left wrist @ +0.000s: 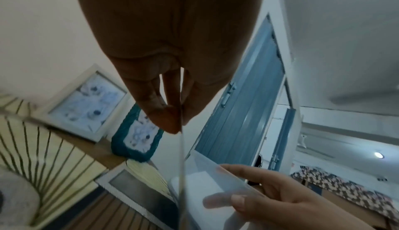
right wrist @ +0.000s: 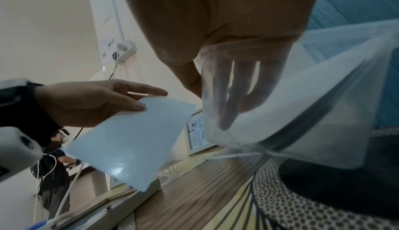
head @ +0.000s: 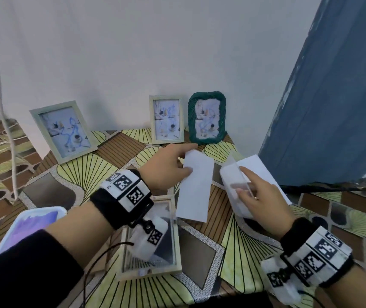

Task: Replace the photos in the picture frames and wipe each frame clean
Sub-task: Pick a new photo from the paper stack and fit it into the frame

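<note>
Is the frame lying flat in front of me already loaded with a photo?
No: the flat frame shows only bare glass, while the left hand pinches the white photo sheet above the table.

The tablecloth [head: 84, 172] is looking like smooth printed vinyl, catching a soft sheen. The sheet [head: 196, 185] pinched in the left hand [head: 166, 167] is showing as white paper with a glossy face in the right wrist view. The sleeve [head: 236, 183] in the right hand [head: 259, 196] is reading as thin, translucent, cloudy plastic, fingers showing through it. The green frame [head: 207, 117] is looking rough and rope-wound; the pale frames [head: 63, 132] are appearing matt, like painted wood, their panes glossy.
</note>
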`<state>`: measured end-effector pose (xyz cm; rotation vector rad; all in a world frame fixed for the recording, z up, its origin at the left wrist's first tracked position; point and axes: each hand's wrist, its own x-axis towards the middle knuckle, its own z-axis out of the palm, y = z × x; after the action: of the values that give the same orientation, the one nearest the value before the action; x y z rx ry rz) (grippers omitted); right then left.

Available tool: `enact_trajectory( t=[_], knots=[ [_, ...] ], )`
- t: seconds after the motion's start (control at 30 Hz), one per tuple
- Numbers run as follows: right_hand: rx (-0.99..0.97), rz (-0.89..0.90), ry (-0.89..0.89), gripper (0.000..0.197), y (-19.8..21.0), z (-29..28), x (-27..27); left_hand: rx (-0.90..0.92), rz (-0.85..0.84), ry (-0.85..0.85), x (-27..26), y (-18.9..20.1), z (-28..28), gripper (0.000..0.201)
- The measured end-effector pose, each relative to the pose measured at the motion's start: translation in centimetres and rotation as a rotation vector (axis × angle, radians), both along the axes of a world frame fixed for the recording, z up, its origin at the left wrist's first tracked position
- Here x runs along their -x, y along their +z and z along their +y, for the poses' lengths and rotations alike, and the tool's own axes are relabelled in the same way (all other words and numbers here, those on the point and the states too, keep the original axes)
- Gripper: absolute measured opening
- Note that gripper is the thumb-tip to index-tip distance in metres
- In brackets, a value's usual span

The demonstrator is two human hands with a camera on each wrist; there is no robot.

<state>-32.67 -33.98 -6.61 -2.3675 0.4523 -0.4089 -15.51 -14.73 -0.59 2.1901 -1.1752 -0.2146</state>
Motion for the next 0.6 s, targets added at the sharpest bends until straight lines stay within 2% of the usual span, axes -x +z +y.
enact_trajectory(
  t=[0.07, 0.27, 0.43, 0.6],
  knots=[
    [-0.038, -0.002, -0.008, 0.054, 0.0, -0.3, 0.3, -0.019, 0.063, 0.048, -0.5, -1.0, -2.0, 0.059],
    [-0.018, 0.021, 0.055, 0.052, 0.1, -0.2, 0.9, -0.281, -0.016, 0.148, -0.8, -5.1, -6.5, 0.062],
    [0.066, 0.12, 0.105, 0.055, 0.2, 0.2, 0.7, -0.365, -0.059, 0.087, 0.0, -6.1, -8.8, 0.06],
    [0.23, 0.269, 0.193, 0.056, -0.1, 1.4, 0.5, -0.497, -0.12, 0.041, 0.8, -6.5, -10.0, 0.055]
  ],
)
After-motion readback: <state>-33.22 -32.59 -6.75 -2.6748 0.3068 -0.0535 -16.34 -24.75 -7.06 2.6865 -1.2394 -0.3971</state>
